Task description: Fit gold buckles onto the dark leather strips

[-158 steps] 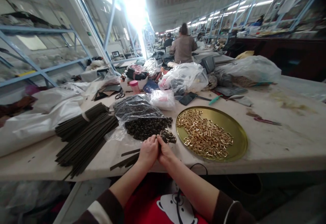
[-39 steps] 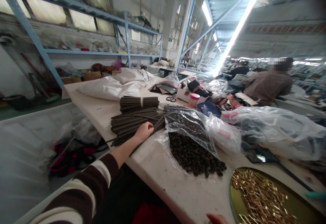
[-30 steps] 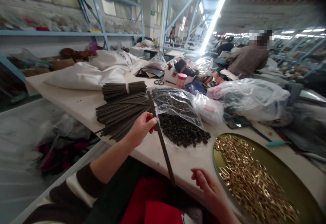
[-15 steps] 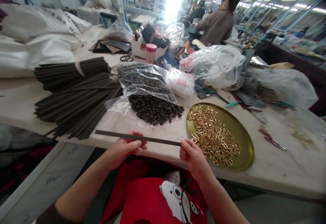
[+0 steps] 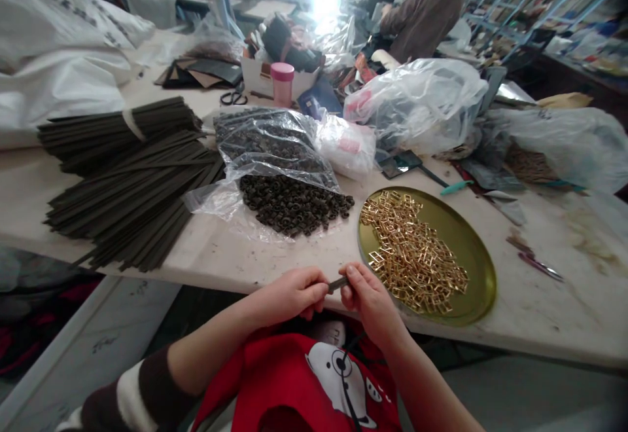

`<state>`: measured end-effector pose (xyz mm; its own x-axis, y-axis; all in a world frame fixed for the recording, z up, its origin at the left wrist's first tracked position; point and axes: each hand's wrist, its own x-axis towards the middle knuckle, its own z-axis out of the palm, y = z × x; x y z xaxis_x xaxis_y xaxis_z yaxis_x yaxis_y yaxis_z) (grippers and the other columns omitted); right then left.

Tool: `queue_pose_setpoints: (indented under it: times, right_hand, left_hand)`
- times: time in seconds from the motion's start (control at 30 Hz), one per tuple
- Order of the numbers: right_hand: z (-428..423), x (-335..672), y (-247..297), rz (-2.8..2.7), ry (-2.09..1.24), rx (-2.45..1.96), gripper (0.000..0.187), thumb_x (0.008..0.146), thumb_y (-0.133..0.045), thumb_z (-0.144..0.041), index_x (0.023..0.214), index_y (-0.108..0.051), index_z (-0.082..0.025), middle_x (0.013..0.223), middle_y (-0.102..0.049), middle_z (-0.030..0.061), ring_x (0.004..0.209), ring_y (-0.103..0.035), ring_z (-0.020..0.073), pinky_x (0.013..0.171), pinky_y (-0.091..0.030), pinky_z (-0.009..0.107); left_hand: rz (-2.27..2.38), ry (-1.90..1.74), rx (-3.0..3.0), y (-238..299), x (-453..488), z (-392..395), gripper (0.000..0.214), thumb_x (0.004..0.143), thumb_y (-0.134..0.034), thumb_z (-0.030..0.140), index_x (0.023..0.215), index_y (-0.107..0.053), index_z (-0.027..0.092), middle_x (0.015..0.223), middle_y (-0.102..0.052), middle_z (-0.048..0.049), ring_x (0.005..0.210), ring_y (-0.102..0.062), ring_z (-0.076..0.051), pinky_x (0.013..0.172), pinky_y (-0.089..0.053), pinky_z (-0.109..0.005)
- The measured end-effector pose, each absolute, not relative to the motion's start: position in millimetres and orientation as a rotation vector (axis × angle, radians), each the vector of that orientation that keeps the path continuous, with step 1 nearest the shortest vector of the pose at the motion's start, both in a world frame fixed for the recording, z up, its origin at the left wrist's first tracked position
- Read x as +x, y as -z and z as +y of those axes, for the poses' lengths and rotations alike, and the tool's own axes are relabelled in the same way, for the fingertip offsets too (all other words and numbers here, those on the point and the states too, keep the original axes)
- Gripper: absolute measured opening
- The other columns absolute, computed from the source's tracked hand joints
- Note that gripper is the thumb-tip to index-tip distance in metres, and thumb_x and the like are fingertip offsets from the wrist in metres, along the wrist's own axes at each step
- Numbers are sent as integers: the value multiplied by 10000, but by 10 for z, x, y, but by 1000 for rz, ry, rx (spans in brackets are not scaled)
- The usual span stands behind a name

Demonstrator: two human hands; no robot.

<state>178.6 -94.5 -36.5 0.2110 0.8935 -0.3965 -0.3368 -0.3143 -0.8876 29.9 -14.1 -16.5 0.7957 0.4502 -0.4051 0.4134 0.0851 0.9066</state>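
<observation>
A narrow dark strip [image 5: 337, 284] runs between my two hands at the table's front edge, and only a short piece of it shows. My left hand [image 5: 305, 293] is closed on the strip, its fingers hiding the rest. At the strip's right end, my right hand [image 5: 364, 293] pinches it between thumb and fingers. Just right of my right hand, gold metal buckles [image 5: 417, 255] lie heaped on a round gold tray [image 5: 478, 288]. Behind my hands, small dark loops [image 5: 297, 203] spill from a clear plastic bag [image 5: 275, 137].
Bundles of dark strips [image 5: 132, 190] lie on the left of the table. Farther back are scissors [image 5: 234, 98], a pink-lidded jar [image 5: 282, 85] and plastic bags [image 5: 417, 105]. A small cutter [image 5: 540, 266] lies at the right. A person [image 5: 426, 13] works behind the table.
My left hand has slid right along the strip, close to my right hand, and the strip's long left part is now out of sight. The view has tipped slightly downward.
</observation>
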Motion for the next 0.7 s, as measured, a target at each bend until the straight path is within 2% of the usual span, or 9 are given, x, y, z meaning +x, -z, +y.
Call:
queue_pose_setpoints:
  times: [0.13,0.37,0.5,0.7]
  right_hand:
    - [-897,1779,440,-366,-1437,-1226,268,741,-615,-397,889,-525,-192,452,-411,-100,404,-313,44,410,-236,155]
    - [-886,1671,546,-90,-1677,-993,291,650,-683,-295,868,-534,-173,431,-375,-112,382,-317,42,400,-285,154]
    - [-911,1691,493,-136,-1562,-1059,272,674,-659,-299,882,-531,-180,436,-381,-110,387,-310,43,398,-282,148]
    - [-954,1715,359,-350,-1331,-1141,197,764,-587,-303,915,-529,-191,459,-385,-101,401,-278,38,389,-209,138]
  left_hand:
    - [656,-88,1112,169,333,-249,63,790,-425,216,789,-465,167,626,-495,55,429,-352,-40,413,-262,-153]
    - [620,-211,964,244,356,-343,106,788,-471,241,832,-500,148,630,-496,41,405,-303,-30,391,-198,-175]
    - [622,-224,923,281,347,-371,97,788,-490,241,820,-501,150,643,-515,33,404,-313,-26,387,-195,-173]
    - [580,-192,842,280,314,-408,239,796,-529,288,1005,-504,176,611,-494,54,377,-250,-21,371,-122,-182]
